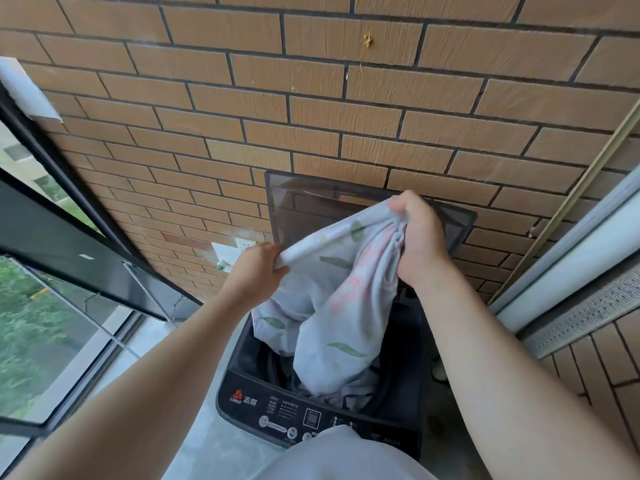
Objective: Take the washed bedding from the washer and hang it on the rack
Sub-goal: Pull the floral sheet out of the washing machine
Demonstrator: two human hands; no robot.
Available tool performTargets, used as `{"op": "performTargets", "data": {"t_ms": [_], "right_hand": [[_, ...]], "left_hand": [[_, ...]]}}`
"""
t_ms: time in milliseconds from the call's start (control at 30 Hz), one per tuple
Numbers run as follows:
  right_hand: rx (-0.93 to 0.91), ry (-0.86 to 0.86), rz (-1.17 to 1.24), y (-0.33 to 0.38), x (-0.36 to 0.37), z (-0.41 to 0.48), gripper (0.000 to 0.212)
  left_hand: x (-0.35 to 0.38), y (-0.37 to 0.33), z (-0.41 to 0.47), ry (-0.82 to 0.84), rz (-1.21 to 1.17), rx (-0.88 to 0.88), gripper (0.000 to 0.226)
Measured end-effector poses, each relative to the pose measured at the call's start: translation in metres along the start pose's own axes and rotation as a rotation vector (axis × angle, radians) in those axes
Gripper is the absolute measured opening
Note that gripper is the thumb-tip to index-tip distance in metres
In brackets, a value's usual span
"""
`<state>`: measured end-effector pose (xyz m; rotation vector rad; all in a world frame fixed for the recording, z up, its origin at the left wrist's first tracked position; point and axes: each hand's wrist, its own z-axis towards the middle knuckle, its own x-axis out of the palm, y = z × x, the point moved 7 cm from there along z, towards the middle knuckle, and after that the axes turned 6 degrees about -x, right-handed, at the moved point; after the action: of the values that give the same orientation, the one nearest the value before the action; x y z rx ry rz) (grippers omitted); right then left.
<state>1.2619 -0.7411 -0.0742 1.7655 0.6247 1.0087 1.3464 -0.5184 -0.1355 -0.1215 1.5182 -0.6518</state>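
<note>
Both hands grip the bedding: left hand pinches a rolled edge, right hand clenches a bunch higher. Its bulk hangs straight below into the washer.

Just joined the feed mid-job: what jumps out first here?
Both hands grip a pale leaf-print sheet at centre, left hand on a rolled edge, right hand higher on a bunched part. The sheet's lower end is still in the drum of the black washer, whose lid stands open against the brick wall. An open window fills the left side.
</note>
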Motion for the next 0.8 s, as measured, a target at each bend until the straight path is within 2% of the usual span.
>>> {"op": "performTargets", "data": {"t_ms": [100,200,267,367,400,433,500,567,633,667,767,800], "right_hand": [[-0.122,0.099,-0.198,0.009,-0.001,-0.001,0.007],[-0.167,0.138,-0.344,0.002,-0.002,-0.005,0.011],[-0.195,0.265,-0.526,-0.008,0.005,-0.007,0.023],[-0.118,0.637,-0.828,-0.038,0.028,-0.021,0.056],[-0.124,0.716,-0.945,-0.046,0.033,-0.025,0.059],[-0.139,0.746,-1.023,-0.053,0.035,-0.027,0.050],[-0.154,0.694,-1.086,-0.059,0.033,-0.026,0.027],[-0.169,0.578,-1.077,-0.058,0.028,-0.019,0.024],[-0.178,0.383,-0.917,-0.046,0.021,-0.012,0.026],[-0.175,0.299,-0.790,-0.039,0.017,-0.010,0.030],[-0.142,0.228,-0.410,-0.021,0.016,-0.010,0.014],[-0.126,0.224,-0.328,-0.018,0.014,-0.009,0.019]], "left_hand": [[0.021,0.032,-0.004,0.095,0.010,-0.190,0.014],[0.014,0.032,-0.002,0.050,-0.067,-0.208,0.016],[0.004,0.013,0.002,0.019,-0.072,-0.144,0.017],[-0.012,-0.031,0.005,-0.023,-0.118,0.018,0.022],[-0.016,-0.044,0.005,-0.037,-0.141,0.061,0.026],[-0.020,-0.053,0.005,-0.056,-0.155,0.084,0.031],[-0.027,-0.057,0.004,-0.100,-0.179,0.079,0.037],[-0.029,-0.051,0.004,-0.118,-0.194,0.065,0.029],[-0.027,-0.045,0.005,-0.093,-0.185,0.086,0.013],[-0.023,-0.040,0.005,-0.068,-0.167,0.090,0.017],[-0.005,-0.022,0.004,-0.006,-0.041,0.040,0.013],[0.002,-0.011,0.004,0.016,-0.007,-0.016,0.009]]}}
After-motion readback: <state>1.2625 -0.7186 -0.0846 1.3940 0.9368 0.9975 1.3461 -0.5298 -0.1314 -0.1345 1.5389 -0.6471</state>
